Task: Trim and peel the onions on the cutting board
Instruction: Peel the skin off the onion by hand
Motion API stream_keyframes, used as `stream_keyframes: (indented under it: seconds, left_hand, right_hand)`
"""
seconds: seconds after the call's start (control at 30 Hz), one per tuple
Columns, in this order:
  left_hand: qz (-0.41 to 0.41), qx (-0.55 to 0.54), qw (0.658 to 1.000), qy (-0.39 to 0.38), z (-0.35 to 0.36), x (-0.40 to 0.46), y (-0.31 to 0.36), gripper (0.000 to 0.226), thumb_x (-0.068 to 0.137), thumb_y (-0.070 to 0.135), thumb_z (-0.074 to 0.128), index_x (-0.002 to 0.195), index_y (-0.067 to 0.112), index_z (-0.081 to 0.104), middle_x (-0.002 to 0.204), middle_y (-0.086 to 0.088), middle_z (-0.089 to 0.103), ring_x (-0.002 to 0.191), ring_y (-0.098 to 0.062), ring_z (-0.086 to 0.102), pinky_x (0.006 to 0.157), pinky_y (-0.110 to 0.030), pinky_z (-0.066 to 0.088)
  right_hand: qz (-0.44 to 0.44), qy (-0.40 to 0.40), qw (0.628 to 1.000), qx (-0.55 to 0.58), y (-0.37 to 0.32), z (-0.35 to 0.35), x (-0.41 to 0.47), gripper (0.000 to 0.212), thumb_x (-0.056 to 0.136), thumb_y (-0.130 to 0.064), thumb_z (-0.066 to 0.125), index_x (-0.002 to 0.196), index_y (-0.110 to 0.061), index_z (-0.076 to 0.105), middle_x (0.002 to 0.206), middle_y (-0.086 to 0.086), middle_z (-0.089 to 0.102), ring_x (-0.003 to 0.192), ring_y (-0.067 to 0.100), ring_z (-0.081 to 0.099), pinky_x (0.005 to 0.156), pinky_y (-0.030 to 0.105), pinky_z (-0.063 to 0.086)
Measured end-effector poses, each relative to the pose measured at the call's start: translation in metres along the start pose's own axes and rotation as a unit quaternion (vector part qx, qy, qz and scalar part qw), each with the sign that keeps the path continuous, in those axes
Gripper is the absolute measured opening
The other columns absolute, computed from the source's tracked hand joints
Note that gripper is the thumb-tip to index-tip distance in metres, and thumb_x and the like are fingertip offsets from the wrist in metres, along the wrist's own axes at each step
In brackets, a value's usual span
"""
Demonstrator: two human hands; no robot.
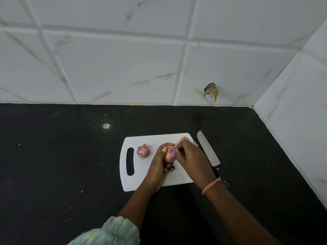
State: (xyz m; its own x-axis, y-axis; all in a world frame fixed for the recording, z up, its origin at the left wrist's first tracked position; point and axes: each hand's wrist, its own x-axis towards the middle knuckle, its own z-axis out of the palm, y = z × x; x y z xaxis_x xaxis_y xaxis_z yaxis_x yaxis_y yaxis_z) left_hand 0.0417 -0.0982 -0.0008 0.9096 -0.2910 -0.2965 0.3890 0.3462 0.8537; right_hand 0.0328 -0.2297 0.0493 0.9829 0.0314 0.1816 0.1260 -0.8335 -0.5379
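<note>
A white cutting board with a handle slot lies on the black counter. My left hand grips a small onion above the board's middle; purple flesh shows at its top. My right hand pinches the skin at the onion's top edge. A second onion, reddish with its dry skin on, rests on the board's left part near the slot. Loose peach-coloured peel lies at the board's far right corner, partly hidden behind my right hand.
A large knife lies on the counter just right of the board, blade pointing away, its dark handle under my right wrist. The tiled wall closes the back and the right side. A dry scrap sticks to the back wall.
</note>
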Motion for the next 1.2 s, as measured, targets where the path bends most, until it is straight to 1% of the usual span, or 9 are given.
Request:
stream_keyframes:
  seconds: [0.23,0.37,0.47,0.6,0.67,0.8,0.93,1.1,1.2]
  left_hand:
    - [-0.021,-0.038,0.999,-0.015,0.0,0.0,0.003,0.041,0.107,0.032,0.029,0.123,0.012,0.061,0.062,0.002,0.054,0.051,-0.008,0.035,0.061,-0.026,0.042]
    - [-0.048,-0.059,0.997,0.003,-0.005,0.003,-0.001,0.051,0.105,0.038,0.03,0.127,0.002,0.059,0.065,-0.009,0.049,0.056,-0.013,0.038,0.065,-0.028,0.047]
    - [-0.05,-0.032,0.998,-0.001,-0.007,0.005,-0.005,0.066,0.103,0.054,0.031,0.126,-0.002,0.059,0.092,-0.021,0.061,0.083,-0.028,0.049,0.083,-0.037,0.048]
    - [-0.028,-0.02,0.999,-0.014,-0.004,0.005,-0.004,0.061,0.104,0.053,0.026,0.119,0.008,0.065,0.091,-0.012,0.061,0.066,-0.011,0.046,0.065,-0.025,0.042]
    - [-0.022,-0.024,0.999,-0.042,-0.003,0.005,-0.003,0.058,0.104,0.052,0.027,0.119,0.012,0.067,0.093,-0.011,0.061,0.066,-0.009,0.046,0.066,-0.026,0.04]
    - [-0.017,-0.011,0.997,-0.069,-0.004,0.003,0.001,0.03,0.095,0.035,0.06,0.118,0.018,0.066,0.099,-0.015,0.058,0.077,-0.02,0.048,0.071,-0.03,0.039]
    - [-0.011,0.005,0.997,-0.082,-0.007,0.003,-0.002,0.034,0.094,0.034,0.057,0.126,0.023,0.063,0.099,-0.014,0.056,0.078,-0.02,0.044,0.07,-0.029,0.04]
    - [0.027,0.03,0.994,-0.098,-0.008,0.0,-0.002,0.04,0.094,0.03,0.064,0.134,0.026,0.059,0.097,0.002,0.061,0.064,-0.009,0.038,0.063,-0.023,0.038]
    - [0.026,0.029,0.995,-0.088,-0.007,-0.001,0.001,0.043,0.093,0.031,0.066,0.135,0.026,0.056,0.091,0.007,0.061,0.062,-0.01,0.04,0.063,-0.022,0.042]
  right_hand:
    - [0.153,-0.054,0.952,0.26,0.002,-0.003,-0.002,0.011,0.095,-0.016,0.056,0.101,-0.009,0.062,0.082,0.002,0.067,0.066,0.007,0.064,0.062,0.031,0.059]
    - [0.193,-0.059,0.921,0.334,-0.002,-0.001,-0.003,0.011,0.096,-0.009,0.054,0.102,-0.003,0.061,0.074,0.006,0.064,0.061,0.009,0.062,0.058,0.028,0.057]
    - [0.182,-0.051,0.928,0.321,-0.002,0.003,-0.004,0.008,0.096,-0.012,0.056,0.099,-0.007,0.062,0.075,0.004,0.065,0.062,0.009,0.062,0.061,0.029,0.057]
    - [0.176,-0.028,0.941,0.287,-0.001,0.005,-0.004,0.006,0.095,-0.017,0.058,0.097,-0.014,0.063,0.077,-0.001,0.066,0.065,0.009,0.062,0.065,0.026,0.056]
    - [0.165,-0.03,0.95,0.263,0.001,0.005,-0.005,0.009,0.095,-0.02,0.058,0.098,-0.013,0.063,0.076,-0.002,0.065,0.066,0.008,0.062,0.066,0.027,0.055]
    - [0.153,-0.039,0.957,0.243,-0.001,0.004,-0.008,0.011,0.096,-0.022,0.057,0.098,-0.013,0.062,0.078,-0.002,0.066,0.068,0.009,0.062,0.068,0.027,0.055]
    - [0.184,-0.028,0.943,0.275,0.001,0.001,-0.004,0.009,0.095,-0.019,0.056,0.096,-0.012,0.062,0.075,0.003,0.067,0.063,0.013,0.063,0.065,0.028,0.056]
    - [0.215,0.117,0.925,0.289,0.004,-0.005,-0.007,0.014,0.085,-0.001,0.065,0.084,-0.013,0.058,0.073,0.004,0.066,0.06,0.015,0.066,0.055,0.026,0.056]
    - [0.156,0.161,0.955,0.193,0.01,-0.007,-0.007,0.025,0.078,0.007,0.065,0.075,-0.016,0.059,0.078,-0.005,0.061,0.074,0.009,0.061,0.065,0.018,0.051]
